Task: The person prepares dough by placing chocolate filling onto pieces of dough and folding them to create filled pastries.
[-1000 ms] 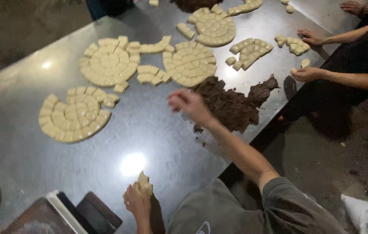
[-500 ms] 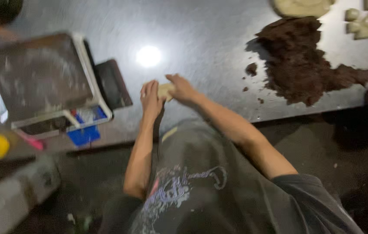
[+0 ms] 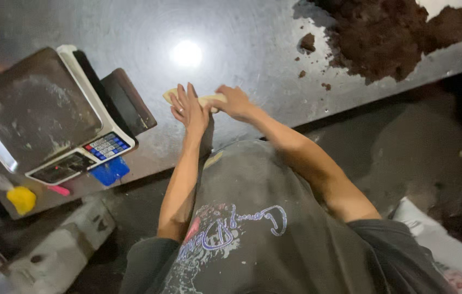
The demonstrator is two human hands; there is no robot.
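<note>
Standing beside the bench (image 3: 242,32), a wide grey steel top with a lamp glare near its middle. Largest thing on it: a weighing scale (image 3: 40,114) at the left end, flat metal pan, keypad facing the near edge, a dark flat block leaning against its right side. Far right corner carries a heap of dark brown paste (image 3: 389,38), crumbs scattered just beside it.

Near edge, between scale and heap: a small pale lump of dough (image 3: 209,99), elongated, lying on the bare steel. Both hands on it. Left hand (image 3: 189,109) lies flat, fingers straight and together, palm pressing down over the left part. Right hand (image 3: 234,102) curls over the right end, fingers bent round it. Only a strip of dough shows between them.

Handling, as judged: light, soft, yields under a flat palm and keeps whatever shape it is pushed into. Likely a bit tacky, though the steel looks slick enough for it to slide or roll. Pinching would dent or tear it; broad palm contact from above, or cupped fingers under the ends, suits it better.

Smallest: a yellow blob (image 3: 22,198) and a pink stick below the scale.
</note>
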